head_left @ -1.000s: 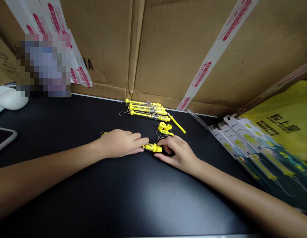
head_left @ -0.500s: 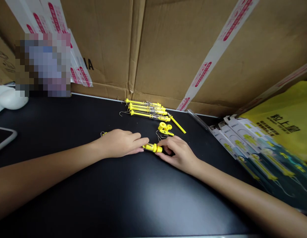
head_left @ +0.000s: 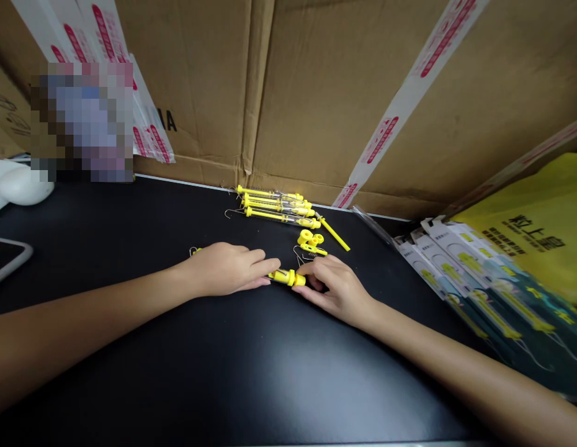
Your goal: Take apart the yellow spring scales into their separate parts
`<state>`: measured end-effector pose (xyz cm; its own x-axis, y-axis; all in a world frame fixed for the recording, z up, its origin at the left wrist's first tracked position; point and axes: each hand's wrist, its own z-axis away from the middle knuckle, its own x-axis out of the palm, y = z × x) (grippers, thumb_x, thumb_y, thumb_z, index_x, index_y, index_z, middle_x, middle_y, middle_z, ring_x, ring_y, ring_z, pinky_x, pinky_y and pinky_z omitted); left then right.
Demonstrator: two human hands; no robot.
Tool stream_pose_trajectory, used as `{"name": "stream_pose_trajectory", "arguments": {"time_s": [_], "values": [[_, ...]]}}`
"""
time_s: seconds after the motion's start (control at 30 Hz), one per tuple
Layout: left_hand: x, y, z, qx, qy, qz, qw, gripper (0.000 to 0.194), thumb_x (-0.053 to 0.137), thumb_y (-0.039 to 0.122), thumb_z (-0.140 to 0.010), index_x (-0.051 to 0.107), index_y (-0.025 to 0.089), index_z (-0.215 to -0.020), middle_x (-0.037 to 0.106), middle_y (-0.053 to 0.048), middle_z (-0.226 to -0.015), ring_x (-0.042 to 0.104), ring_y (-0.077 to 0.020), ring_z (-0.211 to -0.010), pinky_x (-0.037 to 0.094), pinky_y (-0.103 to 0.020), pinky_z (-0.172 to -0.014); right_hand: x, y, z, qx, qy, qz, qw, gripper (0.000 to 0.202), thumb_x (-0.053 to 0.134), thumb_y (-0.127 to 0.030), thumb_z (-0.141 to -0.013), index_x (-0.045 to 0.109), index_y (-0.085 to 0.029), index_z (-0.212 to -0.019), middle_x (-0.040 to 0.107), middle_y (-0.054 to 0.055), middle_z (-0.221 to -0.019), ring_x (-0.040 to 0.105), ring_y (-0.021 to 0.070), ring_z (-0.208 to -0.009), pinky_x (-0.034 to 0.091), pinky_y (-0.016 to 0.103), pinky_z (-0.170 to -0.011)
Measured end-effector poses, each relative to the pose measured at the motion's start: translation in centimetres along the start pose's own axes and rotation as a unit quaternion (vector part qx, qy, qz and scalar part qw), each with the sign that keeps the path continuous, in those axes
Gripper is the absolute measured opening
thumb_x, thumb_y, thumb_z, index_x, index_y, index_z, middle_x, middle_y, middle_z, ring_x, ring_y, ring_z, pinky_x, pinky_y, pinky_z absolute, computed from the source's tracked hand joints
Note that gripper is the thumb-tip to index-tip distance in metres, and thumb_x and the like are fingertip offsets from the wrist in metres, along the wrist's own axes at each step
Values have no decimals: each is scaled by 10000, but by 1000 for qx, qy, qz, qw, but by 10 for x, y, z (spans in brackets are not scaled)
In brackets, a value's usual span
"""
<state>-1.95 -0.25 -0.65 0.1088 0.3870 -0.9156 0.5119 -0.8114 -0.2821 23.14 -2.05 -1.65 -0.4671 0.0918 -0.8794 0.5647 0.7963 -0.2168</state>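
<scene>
My left hand (head_left: 228,268) is closed over the body of a yellow spring scale (head_left: 283,277), pressing it near the black tabletop. Most of the scale is hidden under the palm; a wire hook (head_left: 192,251) peeks out by the wrist. With thumb and forefinger, my right hand (head_left: 335,287) pinches the yellow end cap (head_left: 299,280) at the scale's right end. A narrow gap shows between cap and collar. Just behind my right hand lie several small yellow parts (head_left: 306,237) and thin wire hooks (head_left: 299,254).
Several spring scales (head_left: 281,211) lie in a row at the back, beside a loose yellow rod (head_left: 335,234). A cardboard box (head_left: 316,93) walls off the rear. Boxed scales (head_left: 479,279) and a yellow bag (head_left: 525,230) are at right, a phone (head_left: 9,257) at left.
</scene>
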Motion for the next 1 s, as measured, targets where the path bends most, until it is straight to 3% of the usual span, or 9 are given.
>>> {"name": "stream_pose_trajectory", "arguments": {"time_s": [0.17,0.33,0.57,0.8,1.0], "values": [[0,0,0,-1,-9,5,1000,291,322,413,-955,500,254,-1121,594,23,-793,590,-120,-617,239,-231,-427,-1,-1,0,9,3,-8,1000,257,572,-402,-849,514,-181,-966,488,-43,-614,476,109,-568,385,248,-646],[0,0,0,0,-4,5,1000,283,327,401,-954,496,249,-1122,594,25,-785,594,-118,-616,239,-229,-423,-3,-1,-2,-1,-39,4,999,204,444,-348,-922,548,-176,-889,577,14,-692,521,137,-639,374,275,-664],[0,0,0,0,-6,4,1000,284,332,408,-953,508,249,-1109,588,22,-781,585,-110,-611,232,-236,-426,-1,0,1,13,-3,-11,1000,240,566,-399,-851,515,-187,-950,482,-46,-606,471,107,-556,383,244,-632],[0,0,0,1,-4,4,1000,275,342,398,-951,504,250,-1117,585,20,-777,585,-103,-613,237,-234,-423,-3,-1,-2,3,-39,2,999,211,433,-354,-926,546,-180,-887,576,13,-684,524,139,-632,374,272,-659],[0,0,0,-2,-7,3,1000,284,326,407,-953,511,253,-1103,584,20,-781,586,-108,-608,225,-244,-419,-1,-1,0,17,-14,-9,1000,226,558,-398,-859,528,-186,-929,495,-40,-604,479,110,-561,382,247,-641]]}}
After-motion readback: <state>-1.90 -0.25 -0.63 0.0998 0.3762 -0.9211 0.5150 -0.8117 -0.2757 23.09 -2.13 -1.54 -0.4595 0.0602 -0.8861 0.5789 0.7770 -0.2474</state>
